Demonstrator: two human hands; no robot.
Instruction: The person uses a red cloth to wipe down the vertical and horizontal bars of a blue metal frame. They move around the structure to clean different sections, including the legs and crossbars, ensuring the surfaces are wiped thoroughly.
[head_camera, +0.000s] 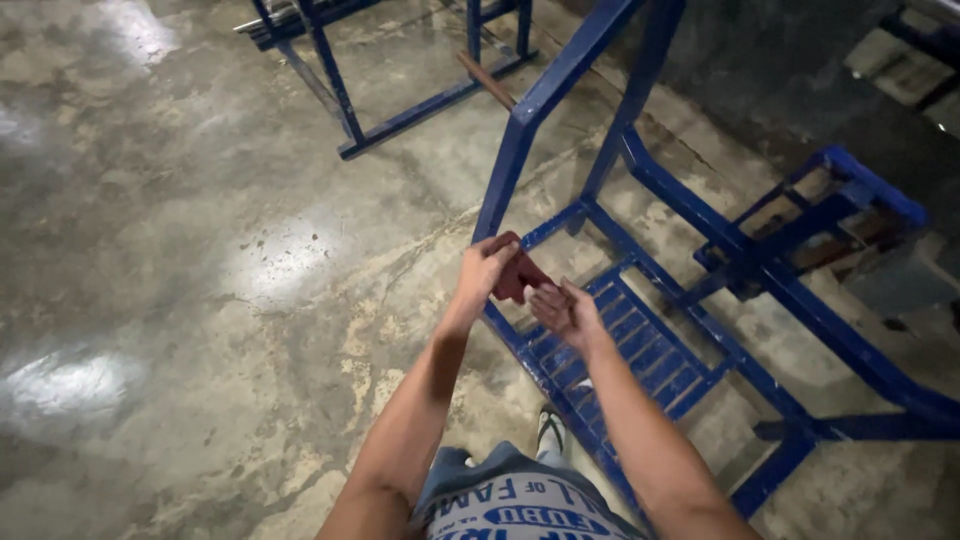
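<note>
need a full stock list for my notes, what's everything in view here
dark red cloth: one, held between both hands above the grated platform
blue metal frame: one, blue, right of centre, with a slatted grate low down
second blue frame: one, blue, top centre
wooden handle: one, brown, sticking out by the near frame's upright
concrete floor: grey, stained, shiny patches at left
sandalled foot: one, by the grate's near edge
shorts: grey with blue print, bottom centre
left hand: gripping the cloth
right hand: fingers touching the cloth, palm open
</note>
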